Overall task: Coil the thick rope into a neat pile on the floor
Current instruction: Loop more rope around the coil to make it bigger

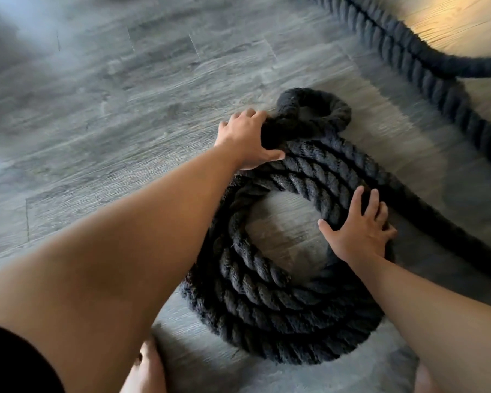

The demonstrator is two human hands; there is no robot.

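Observation:
A thick black twisted rope lies in a round coil of several turns on the grey wood floor. At the coil's far side the rope bends into a small tight loop. My left hand grips the rope just left of that small loop. My right hand lies flat on the coil's right side, fingers spread and pressing down on the turns. From the coil the rope runs off to the right, and a long stretch of it crosses the upper right of the floor.
The grey wood-plank floor spreads to the left and behind the coil. A warm patch of light falls on the floor at the upper right. My bare feet show at the bottom edge, close to the coil's near side.

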